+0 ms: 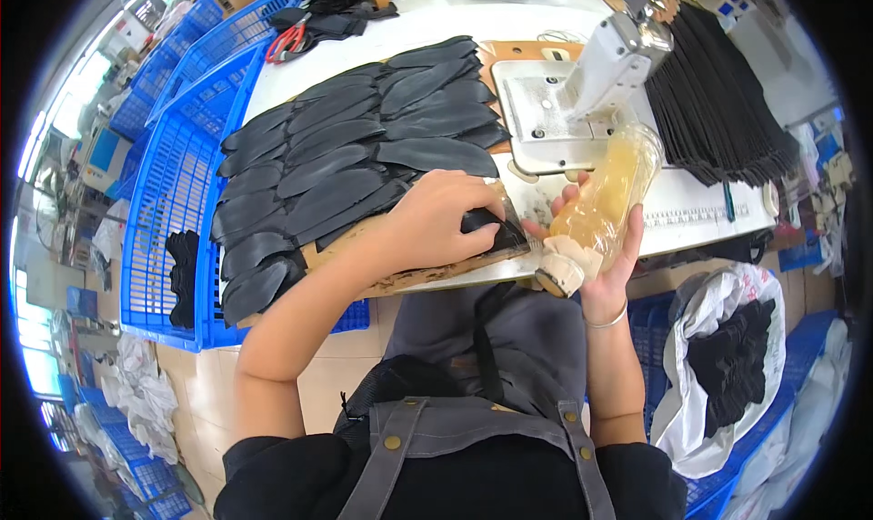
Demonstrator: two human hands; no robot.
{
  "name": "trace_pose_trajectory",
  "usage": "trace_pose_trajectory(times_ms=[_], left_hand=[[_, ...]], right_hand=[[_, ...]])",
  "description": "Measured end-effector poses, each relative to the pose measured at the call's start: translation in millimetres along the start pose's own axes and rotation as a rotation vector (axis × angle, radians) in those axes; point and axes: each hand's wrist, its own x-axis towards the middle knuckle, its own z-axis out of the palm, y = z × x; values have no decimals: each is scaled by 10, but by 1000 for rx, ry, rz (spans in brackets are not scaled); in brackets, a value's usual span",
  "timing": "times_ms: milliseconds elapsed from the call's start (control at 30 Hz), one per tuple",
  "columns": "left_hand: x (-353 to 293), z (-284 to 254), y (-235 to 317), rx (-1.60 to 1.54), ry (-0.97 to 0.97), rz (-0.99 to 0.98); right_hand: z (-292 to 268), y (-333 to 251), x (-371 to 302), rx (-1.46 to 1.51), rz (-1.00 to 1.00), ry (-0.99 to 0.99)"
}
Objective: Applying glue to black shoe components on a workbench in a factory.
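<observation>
My right hand [607,279] is wrapped round a clear plastic bottle [611,193] with a yellowish liquid inside. The bottle is tilted, its tape-wrapped neck and cap [559,267] pointing down toward the table's front edge. At the board's near right corner, the curled fingers of my left hand [452,213] grip a small black piece [485,222], much of it hidden by the hand. Left of that hand, dark leaf-shaped pieces [332,143] lie overlapped in rows on a brown board [350,247].
A white sewing machine [596,75] stands behind the bottle. Stacked black strips [714,93] lie at the far right. Red-handled scissors [287,43] rest at the far left. A blue crate [177,220] flanks the table, and a white sack [677,411] of black pieces stands at right.
</observation>
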Motion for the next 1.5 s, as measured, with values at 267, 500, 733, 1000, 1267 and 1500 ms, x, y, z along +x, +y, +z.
trace_pose_trajectory(times_ms=[267,500,733,1000,1267,1500], left_hand=[[-151,-261,-89,-229,-52,-122],[-759,-1035,-330,-588,296,-409],[-1503,-2363,-744,-763,610,-259],[-1041,-2951,-1557,232,234,-463],[-527,-2283,-2357,517,-62,-589],[-514,-2305,-2504,304,56,-653]], right_hand=[[90,120,0,-68,52,89],[74,94,7,-89,62,20],[65,108,7,-88,62,35],[99,91,-1,-128,54,-26],[120,126,6,-156,34,28],[95,130,18,-117,41,48]])
